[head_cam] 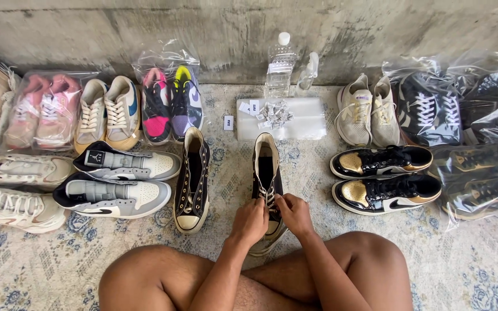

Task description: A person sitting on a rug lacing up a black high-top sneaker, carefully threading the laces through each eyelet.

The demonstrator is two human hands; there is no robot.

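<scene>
At the upper left of the frame you see pink shoes in a plastic bag (42, 109), then beige sneakers (108, 112) and, lower, grey sneakers (119, 184). Next comes one black high-top shoe (192, 181), standing alone on the rug (59, 270).

In the lower middle of the frame, between your knees, is the second black high-top (266, 173), with its toe toward you. Your left hand (250, 222) and your right hand (295, 214) are both closed on its laces (270, 198), pinching them just above the toe; the fingertips are curled in, so I cannot tell how many strands each hand holds.

I think this shoe is light, and its canvas sides are soft and will fold if you press them. The laces are thin and can slip, so hold them near the eyelets; for lifting, take the stiffer sole or heel.

Behind it lies a white packet (295, 124) with a water bottle (279, 66). To the right are black and gold sneakers (384, 178) and bagged dark shoes (479, 178).
</scene>
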